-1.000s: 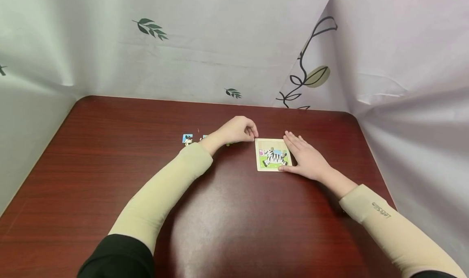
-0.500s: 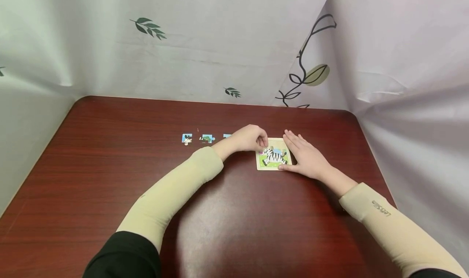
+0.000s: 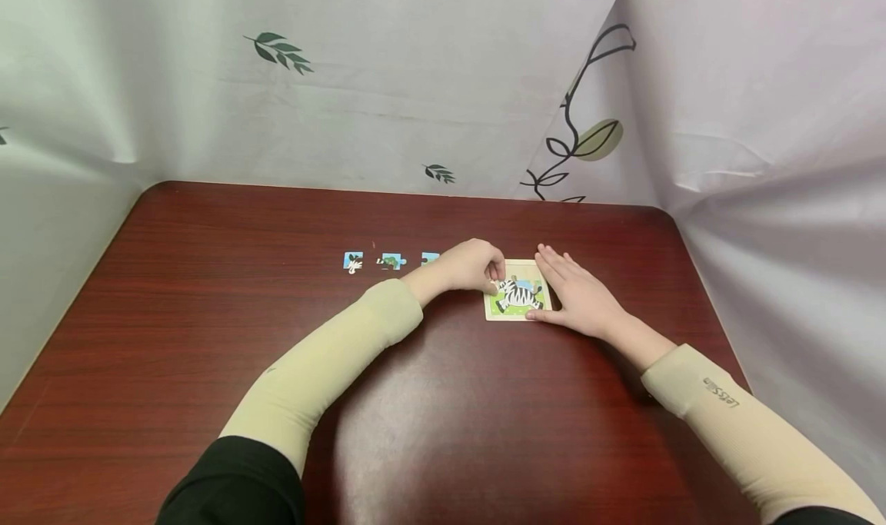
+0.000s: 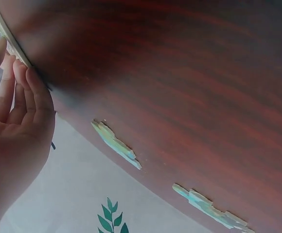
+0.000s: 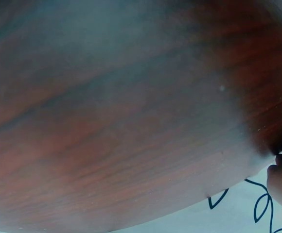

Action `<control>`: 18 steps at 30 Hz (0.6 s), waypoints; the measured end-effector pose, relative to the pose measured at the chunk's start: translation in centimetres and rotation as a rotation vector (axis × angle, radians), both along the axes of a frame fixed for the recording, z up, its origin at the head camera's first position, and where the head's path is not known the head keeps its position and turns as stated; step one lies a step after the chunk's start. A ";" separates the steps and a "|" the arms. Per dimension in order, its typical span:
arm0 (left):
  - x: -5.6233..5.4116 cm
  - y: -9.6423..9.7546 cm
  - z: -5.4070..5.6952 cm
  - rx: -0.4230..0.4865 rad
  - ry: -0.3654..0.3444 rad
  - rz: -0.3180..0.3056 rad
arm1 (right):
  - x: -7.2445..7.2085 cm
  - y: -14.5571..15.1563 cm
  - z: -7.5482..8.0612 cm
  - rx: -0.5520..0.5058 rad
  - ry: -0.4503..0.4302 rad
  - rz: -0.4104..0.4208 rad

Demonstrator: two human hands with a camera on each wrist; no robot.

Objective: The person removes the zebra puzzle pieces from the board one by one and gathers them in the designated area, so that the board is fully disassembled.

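Note:
A square wooden jigsaw puzzle [image 3: 519,298] shows a striped zebra on green, with bare wood along its far row. My left hand [image 3: 474,265] reaches over the left side of this puzzle, its fingers bent and their tips down at the picture; whether they pinch a piece I cannot tell. In the left wrist view, the thumb and fingertips of that hand [image 4: 22,107] meet at the puzzle's edge. My right hand [image 3: 577,298] lies along the right side, fingers straight and thumb on the near right corner. The right wrist view catches only some fingers at its right edge.
Left of the puzzle, loose jigsaw pieces lie in a row: a zebra-head piece [image 3: 353,261], a blue and green piece [image 3: 391,261] and a blue piece [image 3: 429,257] partly behind my left wrist. The reddish-brown table [image 3: 242,302] ends at a pale leaf-patterned curtain [image 3: 381,110].
My left hand has moved right and nearer, from the puzzle's far left corner onto its left side, uncovering loose pieces. My right hand has stayed at the puzzle's right side.

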State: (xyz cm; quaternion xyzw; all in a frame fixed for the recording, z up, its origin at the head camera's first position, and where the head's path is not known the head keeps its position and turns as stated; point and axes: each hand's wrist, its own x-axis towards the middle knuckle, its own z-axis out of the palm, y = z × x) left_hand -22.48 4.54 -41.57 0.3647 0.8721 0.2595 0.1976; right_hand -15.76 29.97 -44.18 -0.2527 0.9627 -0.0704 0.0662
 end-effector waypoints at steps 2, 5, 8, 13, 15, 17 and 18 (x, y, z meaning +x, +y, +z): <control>0.1 0.0 0.0 -0.010 0.001 0.002 | 0.0 0.0 0.0 0.002 -0.001 -0.001; 0.2 0.1 0.2 -0.030 0.014 0.002 | 0.0 -0.1 0.1 0.002 -0.001 -0.001; 0.3 0.2 0.4 -0.049 0.030 0.002 | 0.0 -0.1 0.1 0.003 -0.002 -0.002; 0.4 0.3 0.6 -0.070 0.030 0.012 | 0.1 -0.1 0.0 0.001 -0.007 -0.006; 0.5 0.4 0.6 -0.076 0.030 0.016 | 0.1 -0.1 0.0 -0.001 -0.011 -0.007; 0.5 0.4 0.5 -0.079 0.031 0.019 | 0.1 -0.1 0.1 -0.002 -0.012 -0.008; 0.4 0.4 0.4 -0.079 0.033 0.019 | 0.1 -0.1 0.1 -0.002 -0.013 -0.009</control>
